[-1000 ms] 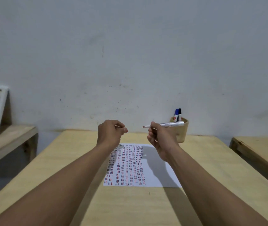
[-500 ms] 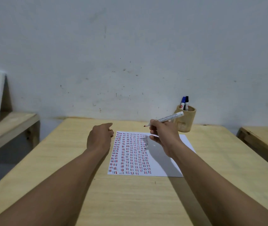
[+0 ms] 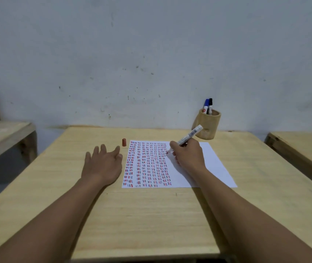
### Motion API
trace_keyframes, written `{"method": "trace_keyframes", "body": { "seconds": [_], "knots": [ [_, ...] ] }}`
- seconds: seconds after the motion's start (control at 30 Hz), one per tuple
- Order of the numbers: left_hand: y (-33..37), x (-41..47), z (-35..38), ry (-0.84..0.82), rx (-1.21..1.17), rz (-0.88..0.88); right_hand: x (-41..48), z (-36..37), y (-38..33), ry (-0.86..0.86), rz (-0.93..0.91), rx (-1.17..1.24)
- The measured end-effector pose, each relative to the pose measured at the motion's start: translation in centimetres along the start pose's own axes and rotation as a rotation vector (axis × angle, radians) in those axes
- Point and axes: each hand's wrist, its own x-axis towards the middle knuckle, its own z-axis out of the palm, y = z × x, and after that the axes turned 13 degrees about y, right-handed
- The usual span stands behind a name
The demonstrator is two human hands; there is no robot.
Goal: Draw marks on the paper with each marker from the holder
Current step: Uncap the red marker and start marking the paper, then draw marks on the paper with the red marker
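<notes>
A white sheet of paper (image 3: 214,164) lies on the wooden table, its left part filled with columns of short red, blue and black marks. My right hand (image 3: 188,155) grips a white red-tipped marker (image 3: 189,136), with the tip down on the paper beside the last column. The marker's red cap (image 3: 124,142) stands upright on the table just left of the paper's top corner. My left hand (image 3: 103,164) rests flat and empty on the table, left of the paper, fingers spread. A wooden holder (image 3: 207,128) at the back right contains a blue marker (image 3: 205,106) and a black marker (image 3: 210,105).
The wooden table (image 3: 151,215) stands against a grey-white wall. A lower wooden bench (image 3: 3,135) sits to the left with a white frame at the frame edge. Another wooden surface (image 3: 303,147) lies to the right across a gap.
My left hand came down, let go of the red cap beside the paper and opened flat. My right hand lowered the marker until its tip met the paper.
</notes>
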Motion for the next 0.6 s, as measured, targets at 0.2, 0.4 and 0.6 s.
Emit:
{"method": "trace_keyframes", "body": {
  "seconds": [0.2,0.4,0.6],
  "knots": [
    [0.16,0.02,-0.1,-0.018,0.018,0.007,0.41,0.36,0.32,0.001,-0.031,-0.086],
    [0.23,-0.03,-0.13,-0.029,0.035,0.012,0.46,0.42,0.36,-0.011,-0.052,-0.101],
    [0.17,-0.14,-0.18,-0.027,0.042,0.021,0.51,0.43,0.39,-0.022,-0.041,-0.107]
  ]
}}
